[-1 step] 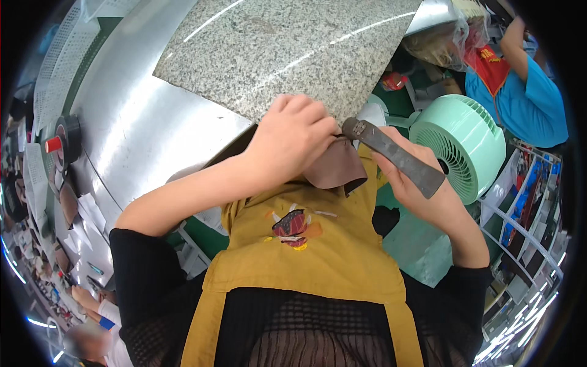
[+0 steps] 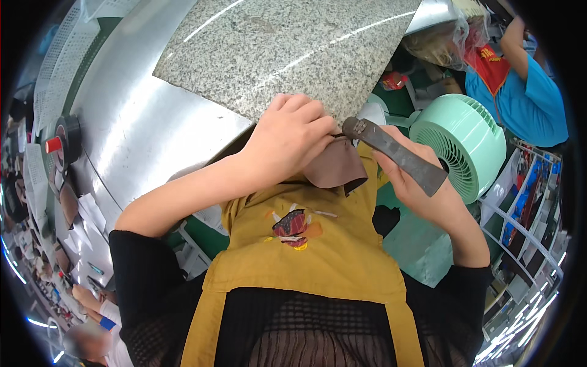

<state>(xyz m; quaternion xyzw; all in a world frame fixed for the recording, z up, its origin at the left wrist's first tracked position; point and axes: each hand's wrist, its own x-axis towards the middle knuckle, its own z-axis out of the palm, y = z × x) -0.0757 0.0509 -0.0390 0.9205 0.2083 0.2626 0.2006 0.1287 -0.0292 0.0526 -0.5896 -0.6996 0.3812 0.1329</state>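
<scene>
A brown leather piece (image 2: pixel 338 166) lies over the near corner of a speckled granite slab (image 2: pixel 293 55), its lower end curling down in front of my apron. My left hand (image 2: pixel 295 137) is closed over the upper part of the leather, knuckles up, its fingertips hidden. In my right hand (image 2: pixel 408 174) is a hammer (image 2: pixel 397 156) with a dark metal head, round at one end and flat and wide at the other. The round face is beside my left fingers, close to the leather's upper edge. The hammer's handle is hidden behind its head and my hand.
Under the slab is a shiny metal tabletop (image 2: pixel 122 122), with a black tape roll (image 2: pixel 68 142) at left. A mint green fan (image 2: pixel 458 147) stands close to my right hand. Co-workers sit at far right, in a blue shirt (image 2: pixel 538 98), and at lower left.
</scene>
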